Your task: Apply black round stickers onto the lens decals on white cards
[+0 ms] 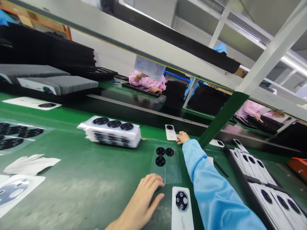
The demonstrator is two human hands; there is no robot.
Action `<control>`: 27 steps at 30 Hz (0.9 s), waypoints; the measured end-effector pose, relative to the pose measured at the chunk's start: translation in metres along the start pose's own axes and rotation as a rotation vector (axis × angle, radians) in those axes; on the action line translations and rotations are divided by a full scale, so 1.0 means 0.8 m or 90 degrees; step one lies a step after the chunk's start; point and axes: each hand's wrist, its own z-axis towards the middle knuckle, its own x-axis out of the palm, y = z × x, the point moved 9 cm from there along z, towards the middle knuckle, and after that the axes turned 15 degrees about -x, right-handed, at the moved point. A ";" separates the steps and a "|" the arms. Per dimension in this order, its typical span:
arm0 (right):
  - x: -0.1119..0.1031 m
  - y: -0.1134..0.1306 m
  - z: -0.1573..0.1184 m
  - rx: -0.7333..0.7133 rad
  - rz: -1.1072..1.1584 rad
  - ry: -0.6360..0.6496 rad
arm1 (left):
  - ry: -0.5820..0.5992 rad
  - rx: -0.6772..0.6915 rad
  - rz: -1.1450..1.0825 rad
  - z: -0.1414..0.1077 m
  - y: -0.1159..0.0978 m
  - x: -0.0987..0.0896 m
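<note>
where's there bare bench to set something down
The widest bare patch is green bench bordered by the stacked film sheets behind, the crumpled white sheet on the left and the left hand on the right. It is crowded on the right, with the blue sleeve, a white panel and the filled black tray close together.

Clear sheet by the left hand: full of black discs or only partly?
Only partly: the clear sheet holds three black discs toward its far end; its near part shows bare film.
</note>
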 end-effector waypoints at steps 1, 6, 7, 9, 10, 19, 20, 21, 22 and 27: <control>-0.008 0.001 -0.011 -0.017 -0.022 0.011 | 0.029 0.012 0.016 -0.003 -0.003 0.007; -0.021 0.014 -0.122 -0.110 -0.104 0.184 | 0.157 0.038 0.049 -0.022 -0.014 0.048; -0.018 0.015 -0.150 -0.121 -0.117 0.225 | 0.168 0.035 0.051 -0.024 -0.016 0.055; -0.014 0.016 -0.200 -0.140 -0.145 0.274 | 0.181 0.023 0.062 -0.028 -0.019 0.067; -0.014 0.015 -0.219 -0.147 -0.162 0.276 | 0.184 0.016 0.071 -0.029 -0.020 0.072; -0.004 -0.004 -0.259 -0.135 -0.094 0.270 | 0.189 -0.025 0.088 -0.029 -0.015 0.083; -0.001 -0.003 -0.260 -0.130 -0.063 0.281 | 0.183 -0.034 0.060 -0.028 -0.013 0.082; 0.002 -0.001 -0.261 -0.125 -0.033 0.293 | 0.180 -0.050 0.017 -0.027 -0.010 0.080; 0.006 0.003 -0.262 -0.121 -0.006 0.304 | 0.183 -0.071 -0.044 -0.026 -0.006 0.078; 0.030 0.040 -0.250 -0.140 0.051 0.348 | 0.268 -0.191 -0.530 -0.024 0.002 0.070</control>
